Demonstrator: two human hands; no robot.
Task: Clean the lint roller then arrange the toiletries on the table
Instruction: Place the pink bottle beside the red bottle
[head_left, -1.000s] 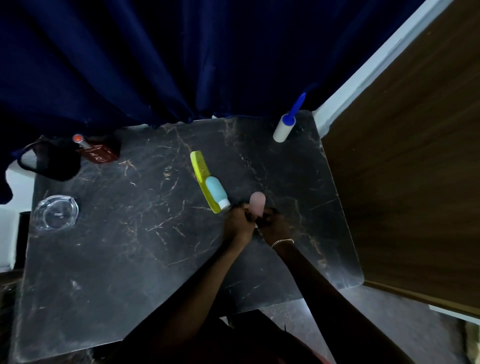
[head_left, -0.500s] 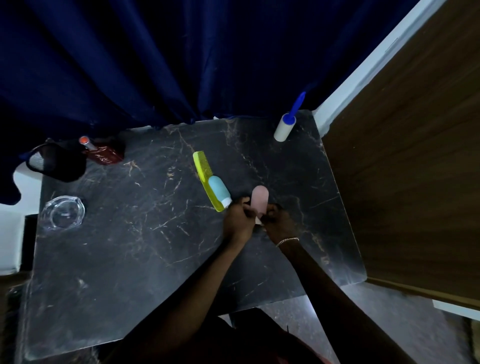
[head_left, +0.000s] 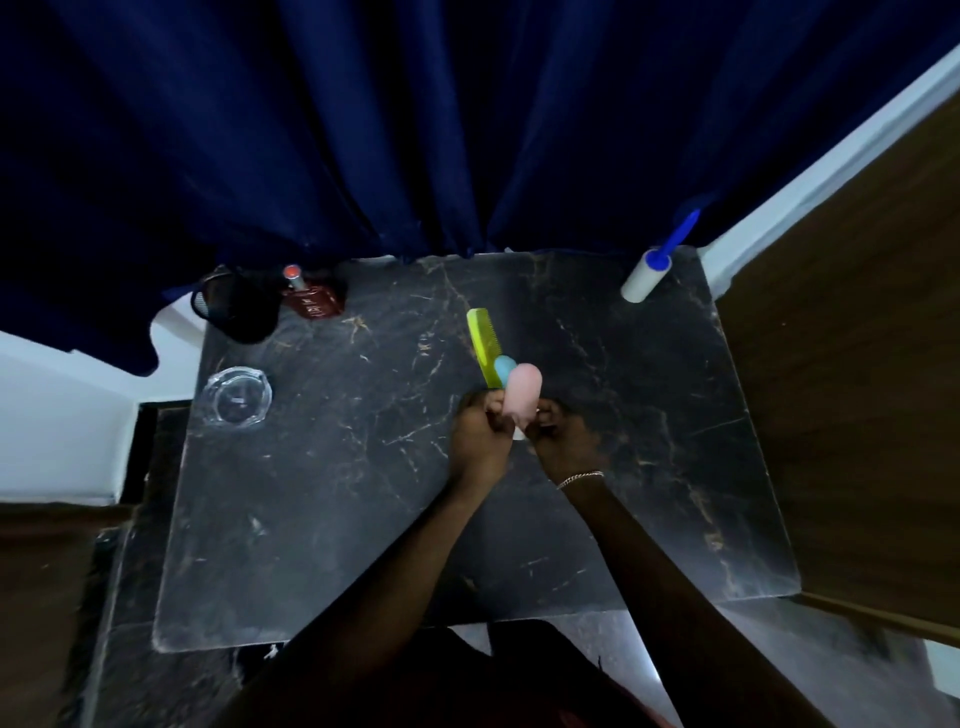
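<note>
Both hands, left (head_left: 480, 434) and right (head_left: 563, 441), pinch one pink bottle (head_left: 523, 391); one comb (head_left: 484, 345), one blue bottle (head_left: 502, 368) at its 11 o'clock; one lint roller (head_left: 648, 274) at 1 o'clock.

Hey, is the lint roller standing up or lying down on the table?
Lying down. The lint roller rests on its side at the marble table's far right corner, blue handle pointing toward the curtain.

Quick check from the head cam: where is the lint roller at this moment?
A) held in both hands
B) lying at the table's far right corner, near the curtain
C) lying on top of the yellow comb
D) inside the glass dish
B: the lint roller lies untouched at the table's far right corner by the curtain, while the left hand and right hand both grip the pink bottle.
</note>
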